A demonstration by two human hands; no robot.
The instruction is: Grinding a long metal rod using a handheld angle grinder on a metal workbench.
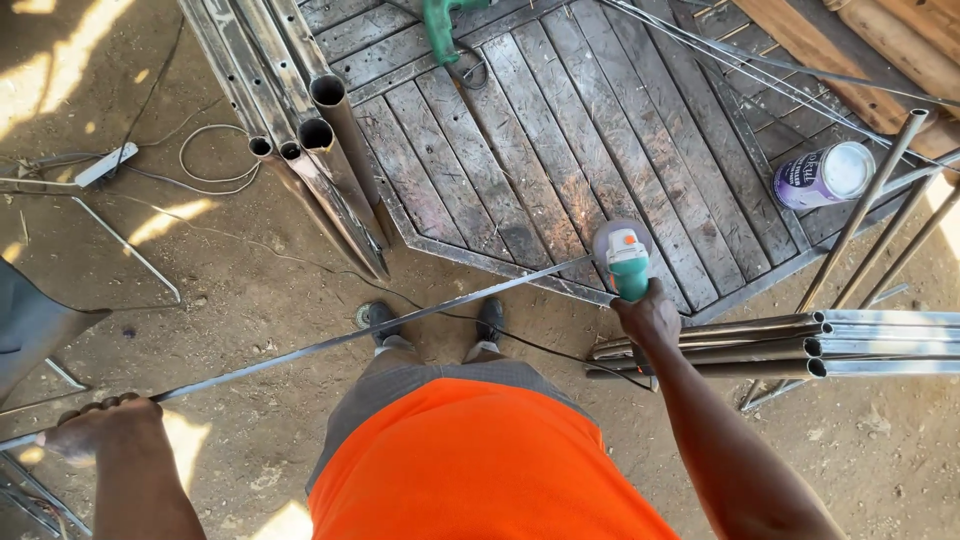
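My left hand [100, 425] grips one end of a long thin metal rod [340, 340] that runs diagonally up to the right. My right hand [648, 315] holds a teal angle grinder [626, 262], its spinning disc against the rod's far end, over the edge of a slatted metal panel [560, 130]. The grinder's black cable [540, 345] trails across the dirt near my feet. I stand in an orange shirt, looking down.
Several round steel tubes [320, 130] lean at the upper left. Square and oval tubes [800, 345] lie stacked at the right, with thin rods [870, 200] propped over them. A purple-labelled can [825, 175] lies on the panel. A green drill [440, 25] sits at the top.
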